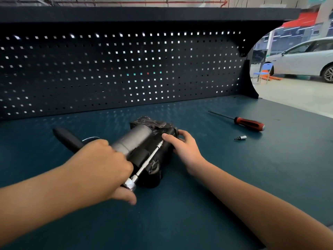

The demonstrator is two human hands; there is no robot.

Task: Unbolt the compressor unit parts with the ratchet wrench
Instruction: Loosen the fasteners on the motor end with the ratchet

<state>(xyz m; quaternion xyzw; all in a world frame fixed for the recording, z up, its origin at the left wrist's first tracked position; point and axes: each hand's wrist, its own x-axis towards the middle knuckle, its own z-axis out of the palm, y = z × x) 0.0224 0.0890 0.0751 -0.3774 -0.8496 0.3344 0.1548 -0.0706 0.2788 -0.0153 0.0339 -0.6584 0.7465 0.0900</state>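
the compressor unit [144, 148] lies on its side near the middle of the dark teal tabletop [207, 204], its grey cylindrical motor housing pointing toward the left and its darker, blockier end toward the pegboard [117, 73] at the back. the left hand [100, 168] is wrapped around the ratchet wrench [130, 184] at its chrome head, fingers closed on it, with the black handle [67, 139] sticking out beyond the hand toward the far left, just above the tabletop. from the ratchet head a long chrome extension bar [149, 159] runs up and to the right across the compressor body, its tip meeting the unit at the upper right edge; the bolt itself is hidden by the tool and the thumb. the right hand [183, 148] rests on the right end of the compressor, fingers curled over the casing and thumb touching the end of the extension bar. well apart to the right, a screwdriver [239, 121] with a red and black grip lies flat on the tabletop, and a small loose socket bit [240, 137] sits near it, closer to the front. beyond the bench's right end, a white car [302, 58] is parked on a pale floor.
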